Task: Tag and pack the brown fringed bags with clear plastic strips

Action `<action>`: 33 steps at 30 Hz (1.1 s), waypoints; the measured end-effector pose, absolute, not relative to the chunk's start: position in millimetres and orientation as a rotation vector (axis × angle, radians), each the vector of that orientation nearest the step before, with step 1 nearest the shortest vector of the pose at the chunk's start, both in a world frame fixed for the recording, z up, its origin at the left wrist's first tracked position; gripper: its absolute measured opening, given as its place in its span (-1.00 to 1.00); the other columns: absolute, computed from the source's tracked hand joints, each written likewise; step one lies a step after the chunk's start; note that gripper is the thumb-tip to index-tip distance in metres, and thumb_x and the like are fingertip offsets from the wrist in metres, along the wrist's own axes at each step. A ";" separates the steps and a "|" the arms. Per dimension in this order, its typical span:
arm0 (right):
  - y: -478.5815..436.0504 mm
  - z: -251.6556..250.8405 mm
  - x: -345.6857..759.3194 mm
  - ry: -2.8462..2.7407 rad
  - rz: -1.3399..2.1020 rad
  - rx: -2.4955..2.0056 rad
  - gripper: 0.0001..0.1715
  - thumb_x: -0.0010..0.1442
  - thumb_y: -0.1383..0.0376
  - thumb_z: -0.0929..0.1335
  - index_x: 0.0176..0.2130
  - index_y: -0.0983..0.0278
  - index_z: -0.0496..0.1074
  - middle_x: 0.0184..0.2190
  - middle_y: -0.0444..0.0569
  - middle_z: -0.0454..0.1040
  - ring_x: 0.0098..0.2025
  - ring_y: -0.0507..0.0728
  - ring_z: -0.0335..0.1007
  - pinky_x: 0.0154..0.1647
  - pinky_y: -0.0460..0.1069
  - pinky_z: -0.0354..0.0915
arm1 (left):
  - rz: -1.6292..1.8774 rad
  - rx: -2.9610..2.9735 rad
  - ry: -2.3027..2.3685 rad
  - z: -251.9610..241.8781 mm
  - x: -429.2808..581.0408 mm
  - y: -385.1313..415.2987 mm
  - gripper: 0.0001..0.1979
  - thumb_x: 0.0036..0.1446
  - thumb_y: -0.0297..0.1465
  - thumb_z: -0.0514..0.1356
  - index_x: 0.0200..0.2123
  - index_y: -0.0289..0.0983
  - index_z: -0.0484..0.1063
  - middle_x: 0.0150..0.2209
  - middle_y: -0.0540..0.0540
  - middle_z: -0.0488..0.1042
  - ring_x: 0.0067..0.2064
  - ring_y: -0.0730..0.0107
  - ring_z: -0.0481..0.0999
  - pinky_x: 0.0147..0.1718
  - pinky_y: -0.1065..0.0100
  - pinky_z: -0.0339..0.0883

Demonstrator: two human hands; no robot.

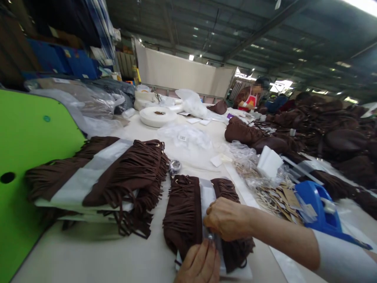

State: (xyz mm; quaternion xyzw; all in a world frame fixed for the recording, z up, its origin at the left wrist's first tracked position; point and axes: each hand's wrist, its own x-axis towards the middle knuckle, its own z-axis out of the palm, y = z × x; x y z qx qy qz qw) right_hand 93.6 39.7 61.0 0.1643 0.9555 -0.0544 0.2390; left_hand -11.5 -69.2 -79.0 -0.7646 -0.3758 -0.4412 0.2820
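A dark brown fringed bag (183, 212) lies folded in front of me, with a whitish paper band (207, 192) running down its middle. My right hand (226, 218) is closed over the band, its fingertips bent inward; what they pinch is hidden. Below it, the fingers of my left hand (202, 262) lie together on the lower part of the band, stretched toward the right hand. A small glossy clear spot shows between the two hands. To the left rests a stack of fringed brown bags (126, 173), the top one with a similar white wrap.
A blue tape dispenser (318, 206) and a pile of stringed tags (277, 200) are at the right. Many brown bags (338, 137) are heaped beyond. White rolls (157, 116) and clear plastic (185, 137) lie farther back. A green panel (35, 157) borders the left. A person (249, 96) stands behind.
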 end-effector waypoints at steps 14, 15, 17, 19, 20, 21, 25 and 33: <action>37.2 46.7 118.2 2.758 -0.197 1.110 -0.87 0.19 0.33 0.29 -0.27 0.29 0.42 -0.30 -0.02 0.50 -0.28 0.08 0.37 -0.33 -0.08 0.18 | -1.179 -2.092 -1.046 -63.4 -15.1 -72.6 -0.67 0.24 -0.59 -0.09 -0.34 -0.32 0.47 -0.41 -0.04 0.52 -0.25 0.36 0.53 -0.17 0.32 0.23; 21.5 41.9 122.8 2.824 -0.165 1.122 -0.80 0.22 0.40 0.21 -0.26 0.28 0.42 -0.24 0.00 0.49 -0.22 0.10 0.35 -0.23 -0.04 0.18 | -1.175 -2.088 -1.052 -63.5 -14.9 -72.7 -0.67 0.24 -0.59 -0.09 -0.33 -0.32 0.47 -0.42 -0.04 0.51 -0.25 0.36 0.53 -0.17 0.32 0.24; -8.8 27.5 131.3 3.122 -0.117 1.039 -0.75 0.20 0.42 0.18 -0.27 0.26 0.42 -0.24 -0.02 0.50 -0.23 0.11 0.35 -0.21 -0.01 0.19 | -1.177 -2.072 -1.045 -66.5 -13.6 -72.2 -0.66 0.24 -0.59 -0.10 -0.33 -0.30 0.46 -0.41 -0.04 0.50 -0.25 0.37 0.53 -0.18 0.32 0.25; -28.8 10.8 138.1 3.345 0.069 0.926 -0.72 0.23 0.35 0.18 -0.12 0.28 0.39 -0.17 -0.01 0.52 -0.14 0.13 0.35 -0.10 0.02 0.18 | -1.194 -2.037 -1.026 -72.3 -11.9 -71.1 -0.67 0.23 -0.59 -0.10 -0.36 -0.30 0.45 -0.41 -0.04 0.49 -0.27 0.41 0.53 -0.17 0.35 0.26; -33.5 3.5 140.7 3.427 0.186 0.858 -0.70 0.24 0.33 0.17 -0.09 0.29 0.38 -0.18 -0.01 0.53 -0.13 0.13 0.35 -0.05 0.03 0.17 | -1.207 -2.014 -1.024 -75.6 -11.3 -70.4 -0.67 0.23 -0.59 -0.10 -0.38 -0.31 0.43 -0.41 -0.05 0.47 -0.27 0.42 0.52 -0.17 0.36 0.27; -35.3 -2.4 142.6 3.460 0.291 0.819 -0.68 0.25 0.30 0.17 -0.07 0.29 0.37 -0.18 -0.01 0.54 -0.12 0.13 0.36 0.02 0.04 0.13 | -1.220 -1.994 -1.025 -78.7 -11.1 -69.7 -0.68 0.23 -0.59 -0.09 -0.41 -0.31 0.42 -0.42 -0.05 0.46 -0.27 0.43 0.52 -0.15 0.37 0.27; -31.4 -17.2 145.2 3.496 0.480 0.760 -0.75 0.26 0.27 0.20 -0.15 0.20 0.41 -0.19 -0.12 0.55 -0.09 0.09 0.36 0.27 0.08 -0.22 | -1.224 -1.956 -1.023 -84.9 -13.4 -67.4 -0.71 0.23 -0.56 -0.08 -0.44 -0.31 0.37 -0.45 -0.05 0.44 -0.27 0.43 0.52 -0.12 0.36 0.30; -36.1 -41.7 145.2 3.790 -0.151 0.841 -0.56 0.29 0.40 0.10 -0.46 0.11 0.38 -0.60 -0.27 0.46 -0.46 -0.02 0.38 0.16 0.01 0.08 | -1.266 -1.905 -1.014 -89.2 -8.7 -70.3 -0.68 0.17 -0.63 -0.09 -0.54 -0.27 0.30 -0.55 0.02 0.41 -0.39 0.52 0.49 -0.19 0.39 0.32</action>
